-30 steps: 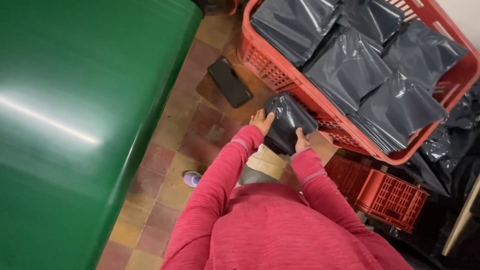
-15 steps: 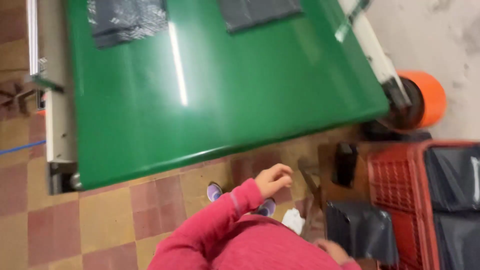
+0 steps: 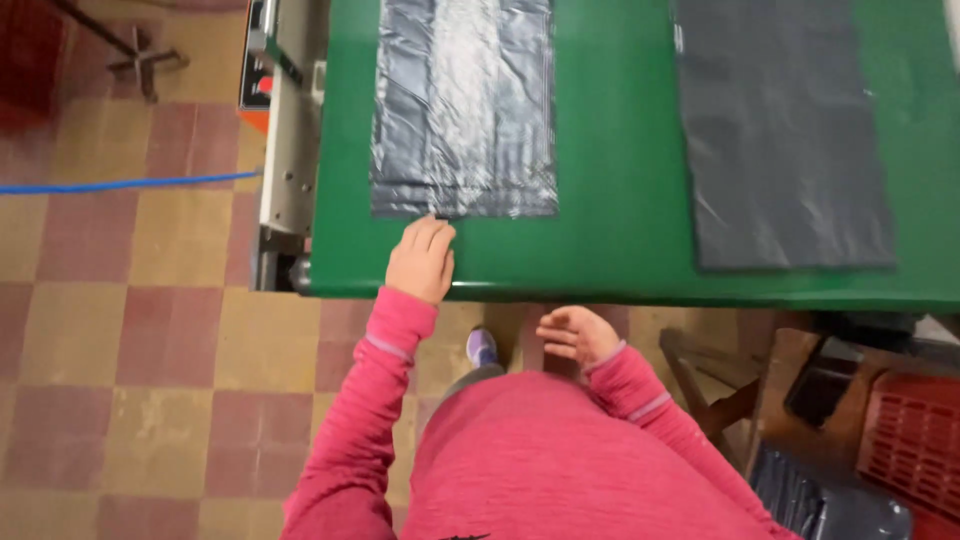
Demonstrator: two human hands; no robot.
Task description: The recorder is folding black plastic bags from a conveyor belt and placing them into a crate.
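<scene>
My left hand [image 3: 422, 259] lies flat on the near edge of the green conveyor belt [image 3: 610, 230], its fingertips touching the near edge of a flat grey plastic bag [image 3: 463, 110]. A second, darker grey bag [image 3: 780, 130] lies flat on the belt to the right. Below the belt edge, my right hand [image 3: 574, 335] hovers with its fingers loosely apart and nothing in it. Both arms wear pink sleeves.
The machine's metal side frame with an orange control box [image 3: 280, 120] stands left of the belt. A blue cable [image 3: 120, 185] runs over the tiled floor. At the lower right sit a red crate [image 3: 915, 440], a dark filled bag [image 3: 820, 495] and a black device [image 3: 822, 380].
The view swung from the red crate of dark bags to the green belt. My hands left the dark bag by the crate; my left hand now rests on the belt.
</scene>
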